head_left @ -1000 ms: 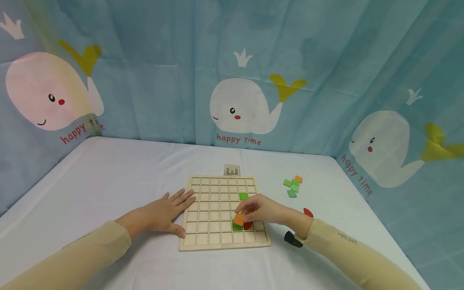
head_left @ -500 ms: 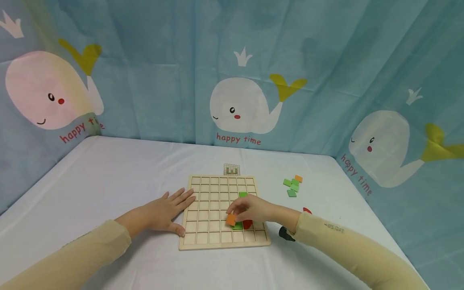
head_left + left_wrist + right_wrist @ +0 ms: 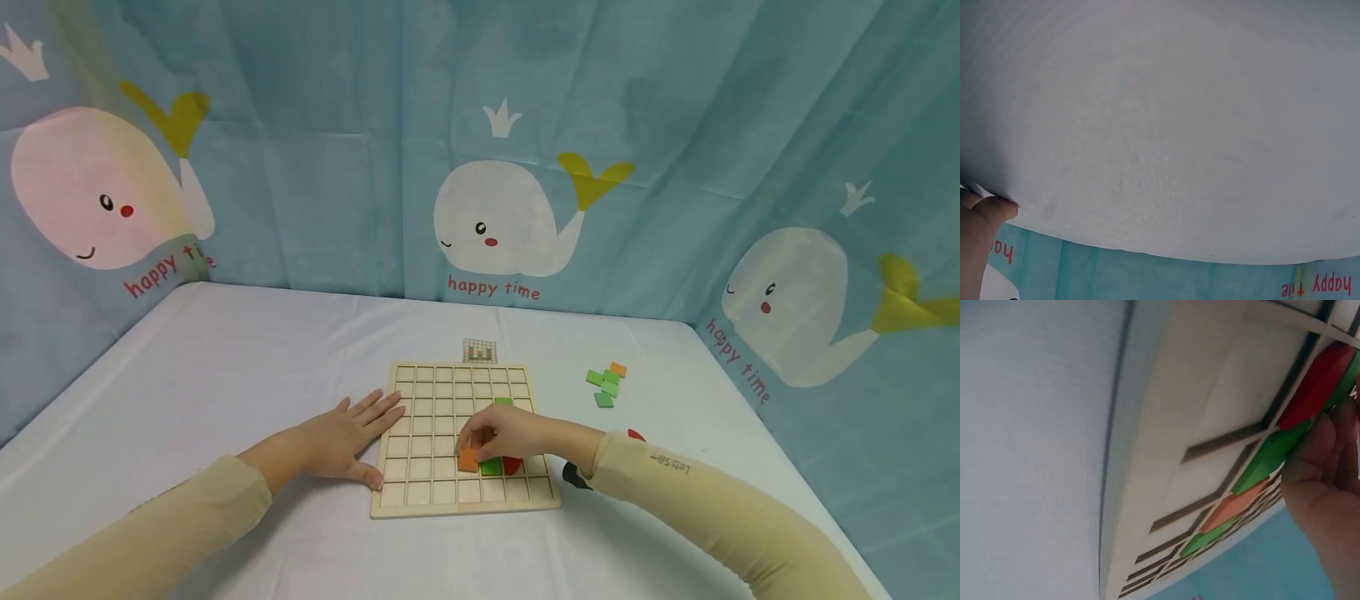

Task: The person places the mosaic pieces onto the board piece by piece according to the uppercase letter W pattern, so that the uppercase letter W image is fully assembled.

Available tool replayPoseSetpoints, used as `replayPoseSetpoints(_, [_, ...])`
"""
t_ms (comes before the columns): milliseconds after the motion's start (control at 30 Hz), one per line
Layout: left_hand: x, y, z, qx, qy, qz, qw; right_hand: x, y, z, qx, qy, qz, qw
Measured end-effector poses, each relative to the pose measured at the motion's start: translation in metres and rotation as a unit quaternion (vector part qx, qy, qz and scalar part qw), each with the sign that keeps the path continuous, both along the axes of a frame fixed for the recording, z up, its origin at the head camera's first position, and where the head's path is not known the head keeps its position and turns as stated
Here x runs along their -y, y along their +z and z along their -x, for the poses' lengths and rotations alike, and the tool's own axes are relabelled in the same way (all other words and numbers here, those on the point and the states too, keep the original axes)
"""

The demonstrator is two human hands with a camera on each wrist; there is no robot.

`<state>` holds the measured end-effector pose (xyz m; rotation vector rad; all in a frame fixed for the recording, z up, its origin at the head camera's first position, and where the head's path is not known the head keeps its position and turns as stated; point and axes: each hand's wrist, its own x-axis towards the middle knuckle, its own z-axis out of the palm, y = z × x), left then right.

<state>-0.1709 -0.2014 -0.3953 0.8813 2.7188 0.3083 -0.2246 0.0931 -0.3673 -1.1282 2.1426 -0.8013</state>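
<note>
My right hand [image 3: 506, 431] pinches an orange square tile [image 3: 468, 459] between thumb and fingers, low over a cell of the wooden grid board [image 3: 420, 493]. Directly to its right lie a green tile [image 3: 491, 467] and a red rounded piece [image 3: 512, 465], both in the same row. Another green tile [image 3: 503, 401] shows partly behind the hand. In the right wrist view, an orange tile [image 3: 1232, 506] sits on the board between green ones; the right hand's fingers [image 3: 1319, 434] are at the image's edge. My left hand [image 3: 337, 442] lies spread, fingertips on the board's left edge.
A small printed grid card [image 3: 480, 351] lies behind the board. Loose green tiles [image 3: 611, 388] and an orange one [image 3: 618, 369] are at the back right. A red piece [image 3: 636, 435] and a black object [image 3: 576, 477] show beside the right sleeve.
My right hand has moved left with the orange tile, from over the green tile to the cell on its left, and lowered it. The left hand has stayed in place.
</note>
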Motion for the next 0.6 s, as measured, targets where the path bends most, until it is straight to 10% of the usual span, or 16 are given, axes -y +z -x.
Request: replayPoseSetpoints(600, [-0.0008, 0.0013, -0.0013, 0.002, 0.001, -0.004, 1.0, -0.0009, 0.0008, -0.0015, 0.013, -0.018, 0.012, 0.9997])
